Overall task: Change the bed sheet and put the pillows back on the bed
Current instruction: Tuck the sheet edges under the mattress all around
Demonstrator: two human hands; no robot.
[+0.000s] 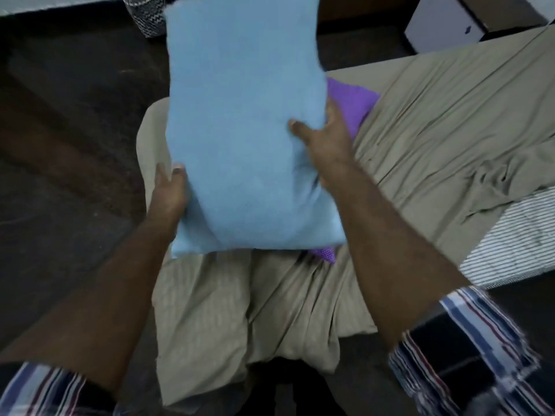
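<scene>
I hold a light blue pillow (246,130) lengthwise in front of me, above the corner of the bed. My left hand (169,190) grips its lower left edge. On its right side, my right hand (322,136) is clamped with the thumb on top. Under the blue pillow lies a purple pillow (350,103), mostly hidden, with one corner showing at its lower edge. A wrinkled beige bed sheet (435,130) covers the mattress and hangs loose over the near corner. At the right, the sheet is pulled back and bares the striped mattress (516,235).
Dark carpet floor (66,145) lies left of the bed. A patterned black-and-white fabric item (147,16) sits at the top left. A white box-like piece of furniture (444,22) stands beyond the bed at the top right.
</scene>
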